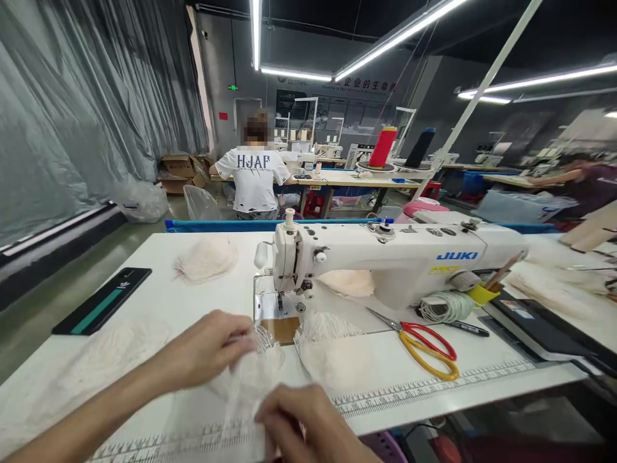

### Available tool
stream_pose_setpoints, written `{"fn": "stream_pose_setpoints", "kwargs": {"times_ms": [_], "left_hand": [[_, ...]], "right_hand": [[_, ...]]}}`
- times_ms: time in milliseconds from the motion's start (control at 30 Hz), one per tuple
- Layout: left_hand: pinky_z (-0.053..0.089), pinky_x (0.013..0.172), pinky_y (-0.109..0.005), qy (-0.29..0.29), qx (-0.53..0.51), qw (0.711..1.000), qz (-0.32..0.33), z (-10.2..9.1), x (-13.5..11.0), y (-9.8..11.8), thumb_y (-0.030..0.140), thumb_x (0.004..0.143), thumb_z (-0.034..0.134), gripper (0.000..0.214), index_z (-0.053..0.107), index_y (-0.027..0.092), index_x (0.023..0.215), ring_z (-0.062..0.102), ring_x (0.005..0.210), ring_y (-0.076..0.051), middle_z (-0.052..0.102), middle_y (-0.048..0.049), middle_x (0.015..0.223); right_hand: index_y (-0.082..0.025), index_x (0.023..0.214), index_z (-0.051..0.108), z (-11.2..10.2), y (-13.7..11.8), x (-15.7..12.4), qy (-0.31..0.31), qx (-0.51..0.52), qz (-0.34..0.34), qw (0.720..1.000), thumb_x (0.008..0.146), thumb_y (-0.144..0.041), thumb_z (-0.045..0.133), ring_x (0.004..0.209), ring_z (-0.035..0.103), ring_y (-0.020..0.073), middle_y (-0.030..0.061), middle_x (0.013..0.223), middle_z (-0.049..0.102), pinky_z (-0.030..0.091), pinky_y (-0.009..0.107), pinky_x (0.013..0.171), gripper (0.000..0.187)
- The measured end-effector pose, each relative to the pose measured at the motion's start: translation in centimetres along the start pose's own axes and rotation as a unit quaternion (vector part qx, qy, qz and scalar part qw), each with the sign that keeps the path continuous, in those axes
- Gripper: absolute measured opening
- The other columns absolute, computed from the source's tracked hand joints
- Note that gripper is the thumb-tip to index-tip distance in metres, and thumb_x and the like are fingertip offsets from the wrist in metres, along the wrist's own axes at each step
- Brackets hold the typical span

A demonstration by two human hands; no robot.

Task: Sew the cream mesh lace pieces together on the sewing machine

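My left hand (pixel 205 347) pinches the upper edge of a white lace piece (pixel 250 379) on the white table (pixel 193 289). Lower down, my right hand (pixel 299 421) is closed on the bottom of the same lace piece, near the table's front edge. Just beyond the hands stands a white JUKI sewing machine (pixel 385 257), its needle (pixel 279 301) over the metal plate. Another pale lace piece (pixel 332 350) lies right of my hands, in front of the machine.
Red and yellow scissors (pixel 424 341) lie to the right, a black phone (pixel 103 301) to the left, and a lace pile (pixel 205 258) at the back left. A yellow cup (pixel 482 292) holds pencils. A person in a white shirt (pixel 253 173) sits at a far table.
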State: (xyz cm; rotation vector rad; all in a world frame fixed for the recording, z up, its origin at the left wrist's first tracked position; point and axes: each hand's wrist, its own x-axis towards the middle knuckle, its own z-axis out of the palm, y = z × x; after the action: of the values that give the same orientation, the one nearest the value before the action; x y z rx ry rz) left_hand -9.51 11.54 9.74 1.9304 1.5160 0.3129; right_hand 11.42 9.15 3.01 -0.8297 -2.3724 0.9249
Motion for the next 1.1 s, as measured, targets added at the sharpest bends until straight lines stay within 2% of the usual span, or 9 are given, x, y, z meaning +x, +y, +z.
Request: {"fn": "stream_pose_setpoints", "kwargs": {"times_ms": [167, 333, 400, 533, 700, 833, 933, 1000, 1100], "left_hand": [[0.025, 0.052, -0.024, 0.029, 0.039, 0.999, 0.006, 1.6, 4.7, -5.7, 0.023, 0.079, 0.043, 0.027, 0.032, 0.02, 0.054, 0.046, 0.054, -0.014, 0.045, 0.0038, 0.053], [0.029, 0.059, -0.025, 0.061, 0.059, 0.996, -0.026, 3.6, 4.6, -7.7, 0.025, 0.079, 0.043, 0.018, 0.04, 0.02, 0.062, 0.052, 0.07, -0.019, 0.053, 0.0013, 0.064], [0.03, 0.06, -0.025, 0.06, 0.069, 0.995, -0.038, 3.7, 4.4, -7.7, 0.028, 0.082, 0.041, 0.018, 0.041, 0.021, 0.065, 0.054, 0.071, -0.019, 0.056, 0.0007, 0.067], [0.031, 0.059, -0.026, 0.056, 0.101, 0.992, -0.057, 3.9, 4.7, -7.4, 0.029, 0.086, 0.036, 0.021, 0.039, 0.021, 0.067, 0.055, 0.069, -0.02, 0.058, -0.0003, 0.068], [0.033, 0.06, -0.028, 0.058, 0.148, 0.985, -0.068, 5.7, 5.5, -5.8, 0.026, 0.09, 0.031, 0.019, 0.045, 0.021, 0.078, 0.057, 0.07, -0.022, 0.063, -0.003, 0.076], [0.033, 0.06, -0.028, 0.055, 0.184, 0.979, -0.073, 7.3, 6.5, -3.9, 0.025, 0.092, 0.03, 0.02, 0.05, 0.022, 0.093, 0.06, 0.074, -0.023, 0.065, -0.0047, 0.082], [0.032, 0.057, -0.028, 0.046, 0.215, 0.973, -0.075, 7.3, 6.9, -3.5, 0.025, 0.093, 0.029, 0.023, 0.051, 0.022, 0.097, 0.061, 0.074, -0.024, 0.066, -0.0059, 0.081], [0.031, 0.056, -0.028, 0.033, 0.233, 0.969, -0.072, 6.7, 6.7, -3.6, 0.024, 0.093, 0.03, 0.024, 0.053, 0.021, 0.097, 0.062, 0.071, -0.025, 0.066, -0.0067, 0.08], [0.033, 0.058, -0.03, 0.015, 0.257, 0.964, -0.071, 5.8, 6.3, -3.3, 0.024, 0.091, 0.036, 0.021, 0.055, 0.02, 0.102, 0.062, 0.073, -0.027, 0.067, -0.0072, 0.081]], "right_hand": [[-0.017, 0.08, 0.059, 1.3, 3.1, 4.3, 0.018, -0.064, 0.105, 0.992, 0.087, -0.013, 0.045, 0.063, 0.057, 0.0129, -0.0003, 0.067, 0.062, 0.041, 0.022, 0.062, 0.016], [-0.019, 0.085, 0.057, 0.9, 4.2, 3.1, 0.012, -0.084, 0.101, 0.991, 0.092, -0.02, 0.04, 0.07, 0.058, 0.0146, 0.0018, 0.077, 0.063, 0.042, 0.023, 0.064, 0.019], [-0.021, 0.093, 0.056, 0.0, 3.8, 1.8, 0.013, -0.096, 0.052, 0.994, 0.093, -0.02, 0.039, 0.071, 0.059, 0.0141, 0.0016, 0.08, 0.062, 0.043, 0.023, 0.064, 0.017], [-0.021, 0.112, 0.052, -2.8, 4.1, -0.9, 0.093, -0.177, -0.035, 0.979, 0.094, -0.019, 0.039, 0.082, 0.061, 0.0159, 0.0059, 0.091, 0.063, 0.047, 0.024, 0.072, 0.022], [-0.021, 0.126, 0.05, -5.4, 8.6, -2.5, 0.03, -0.399, -0.042, 0.915, 0.089, -0.035, 0.054, 0.11, 0.052, 0.0281, 0.0124, 0.127, 0.054, 0.047, 0.04, 0.085, 0.04], [-0.017, 0.126, 0.051, -6.6, 12.4, -3.2, 0.064, -0.472, -0.008, 0.879, 0.091, -0.028, 0.048, 0.108, 0.051, 0.0286, 0.0129, 0.128, 0.053, 0.046, 0.041, 0.082, 0.037], [-0.015, 0.121, 0.055, -7.4, 12.9, -3.4, 0.097, -0.494, 0.004, 0.864, 0.092, -0.03, 0.046, 0.104, 0.052, 0.0294, 0.0147, 0.123, 0.056, 0.044, 0.042, 0.08, 0.034], [-0.014, 0.12, 0.054, -7.4, 12.0, -3.0, 0.109, -0.484, -0.005, 0.868, 0.092, -0.029, 0.046, 0.103, 0.052, 0.0294, 0.0154, 0.121, 0.057, 0.041, 0.042, 0.081, 0.033], [-0.019, 0.123, 0.052, -6.1, 9.7, -1.7, 0.075, -0.404, -0.063, 0.91, 0.092, -0.024, 0.047, 0.097, 0.054, 0.0235, 0.0115, 0.117, 0.058, 0.039, 0.037, 0.079, 0.031]]}}
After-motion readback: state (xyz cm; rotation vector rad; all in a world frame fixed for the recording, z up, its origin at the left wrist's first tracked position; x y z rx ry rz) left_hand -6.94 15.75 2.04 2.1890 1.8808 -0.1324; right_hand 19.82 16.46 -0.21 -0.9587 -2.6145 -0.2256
